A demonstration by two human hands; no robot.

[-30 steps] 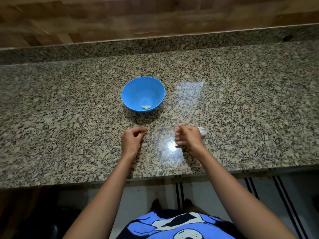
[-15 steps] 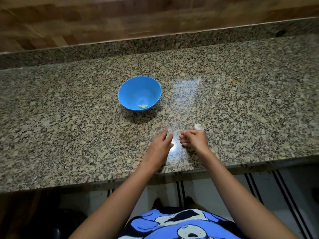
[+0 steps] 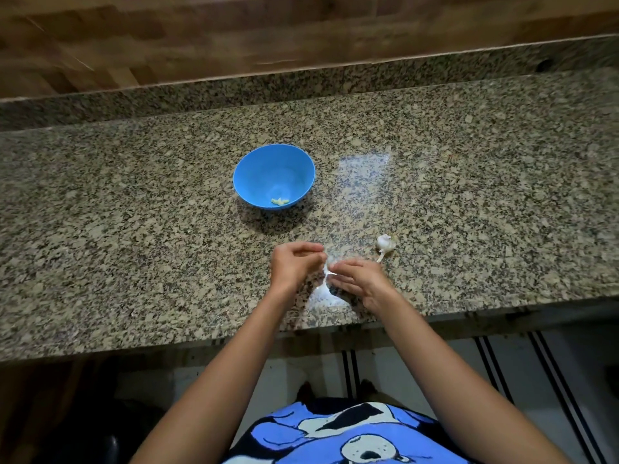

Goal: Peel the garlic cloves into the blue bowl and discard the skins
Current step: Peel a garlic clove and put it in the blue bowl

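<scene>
Blue bowl (image 3: 254, 175) upright, peeled bits (image 3: 280, 201) inside.

we see a speckled brown granite bench (image 3: 469, 195); on it sits a round blue plastic bowl (image 3: 254, 175), and well apart to its right a small white garlic bulb (image 3: 384, 243).

Both bare forearms reach forward and converge, bringing the hands nearly together. The left hand (image 3: 294, 264) is curled loosely, its fingers bent inward toward the thumb. The right hand (image 3: 360, 279), blurred, lies palm down with fingers pointing left, fingertips (image 3: 335, 271) pinched close beside the left hand's.
</scene>
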